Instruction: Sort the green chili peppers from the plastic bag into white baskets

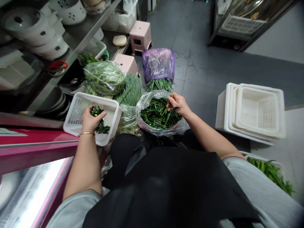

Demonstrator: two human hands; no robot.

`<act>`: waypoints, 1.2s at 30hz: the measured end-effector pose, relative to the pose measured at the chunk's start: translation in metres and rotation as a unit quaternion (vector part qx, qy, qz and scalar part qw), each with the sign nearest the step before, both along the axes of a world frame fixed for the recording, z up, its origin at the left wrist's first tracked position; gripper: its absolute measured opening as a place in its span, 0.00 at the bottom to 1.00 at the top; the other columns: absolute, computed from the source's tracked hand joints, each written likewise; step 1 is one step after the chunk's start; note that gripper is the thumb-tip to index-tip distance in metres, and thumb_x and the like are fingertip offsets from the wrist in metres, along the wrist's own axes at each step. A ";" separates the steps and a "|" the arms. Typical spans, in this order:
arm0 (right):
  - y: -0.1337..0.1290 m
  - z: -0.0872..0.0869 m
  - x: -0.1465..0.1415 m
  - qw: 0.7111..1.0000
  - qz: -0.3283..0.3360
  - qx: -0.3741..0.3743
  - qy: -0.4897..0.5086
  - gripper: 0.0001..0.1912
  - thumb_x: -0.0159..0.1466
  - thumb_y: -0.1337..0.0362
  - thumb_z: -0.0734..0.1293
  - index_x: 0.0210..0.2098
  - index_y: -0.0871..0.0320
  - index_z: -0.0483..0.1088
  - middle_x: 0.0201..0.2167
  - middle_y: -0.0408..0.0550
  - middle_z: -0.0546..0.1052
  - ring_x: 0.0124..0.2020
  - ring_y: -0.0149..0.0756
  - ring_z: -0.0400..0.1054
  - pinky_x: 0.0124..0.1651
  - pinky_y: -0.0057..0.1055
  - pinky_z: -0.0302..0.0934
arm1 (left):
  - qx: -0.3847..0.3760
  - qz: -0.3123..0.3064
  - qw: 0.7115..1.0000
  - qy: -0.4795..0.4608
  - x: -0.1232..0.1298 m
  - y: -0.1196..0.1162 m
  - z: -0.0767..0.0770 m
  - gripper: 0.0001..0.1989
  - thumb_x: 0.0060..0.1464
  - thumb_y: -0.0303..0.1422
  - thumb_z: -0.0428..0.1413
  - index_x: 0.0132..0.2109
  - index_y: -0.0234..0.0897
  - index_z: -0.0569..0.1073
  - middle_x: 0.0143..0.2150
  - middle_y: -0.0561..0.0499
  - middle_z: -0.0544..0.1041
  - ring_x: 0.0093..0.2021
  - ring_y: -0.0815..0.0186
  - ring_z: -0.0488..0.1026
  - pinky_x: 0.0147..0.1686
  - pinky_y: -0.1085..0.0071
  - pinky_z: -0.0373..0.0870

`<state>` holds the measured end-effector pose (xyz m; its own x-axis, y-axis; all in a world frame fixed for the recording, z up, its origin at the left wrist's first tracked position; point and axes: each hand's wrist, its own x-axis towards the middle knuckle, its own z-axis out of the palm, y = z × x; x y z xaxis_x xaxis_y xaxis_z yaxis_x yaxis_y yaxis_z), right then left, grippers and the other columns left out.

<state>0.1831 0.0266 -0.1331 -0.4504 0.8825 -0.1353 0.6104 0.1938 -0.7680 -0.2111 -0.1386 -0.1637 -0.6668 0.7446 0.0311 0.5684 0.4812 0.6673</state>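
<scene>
Green chilies (96, 111) are bunched in my left hand (89, 121), its fingers curled round them inside a white perforated basket (114, 109). More chilies (102, 128) lie on the basket's floor beneath that hand. In front of my knees, a clear plastic bag (140, 118) stands with its mouth spread, full of long dark green chilies (158, 114). Above its right side my right hand (178, 104) is closed, thumb against fingers, with a green chili (173, 111) sticking out below it.
Bundled green stalks (131, 88) and a bagged heap of greens (104, 77) sit behind the basket. A purple bag (158, 65) and pink stools (140, 34) stand farther off. Stacked white baskets (257, 109) are at right, metal shelving (83, 34) at left, and a crate of green peppers (270, 174) beside my right arm.
</scene>
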 end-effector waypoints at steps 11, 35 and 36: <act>-0.030 0.007 -0.015 0.981 0.059 0.118 -0.144 0.19 0.72 0.60 0.51 0.53 0.61 0.65 0.38 0.52 0.78 0.36 0.38 0.72 0.42 0.33 0.61 | 0.111 -0.254 0.938 -0.206 0.200 0.036 0.015 0.09 0.50 0.34 0.61 0.39 0.37 0.79 0.38 0.47 0.80 0.37 0.62 0.74 0.44 0.68 0.68; -0.039 -0.019 0.002 0.967 0.092 0.199 -0.128 0.16 0.70 0.60 0.58 0.42 0.61 0.75 0.40 0.53 0.74 0.41 0.36 0.68 0.44 0.30 0.60 | 0.014 -0.345 0.927 -0.149 0.232 0.054 0.007 0.17 0.50 0.35 0.59 0.18 0.37 0.65 0.17 0.55 0.59 0.22 0.69 0.55 0.30 0.70 0.54; -0.045 -0.023 0.003 0.960 0.106 0.202 -0.163 0.16 0.69 0.58 0.59 0.44 0.61 0.75 0.42 0.54 0.74 0.43 0.37 0.68 0.44 0.31 0.61 | 0.015 -0.331 0.930 -0.162 0.227 0.048 0.008 0.18 0.49 0.35 0.59 0.17 0.37 0.64 0.17 0.55 0.59 0.23 0.69 0.55 0.30 0.71 0.54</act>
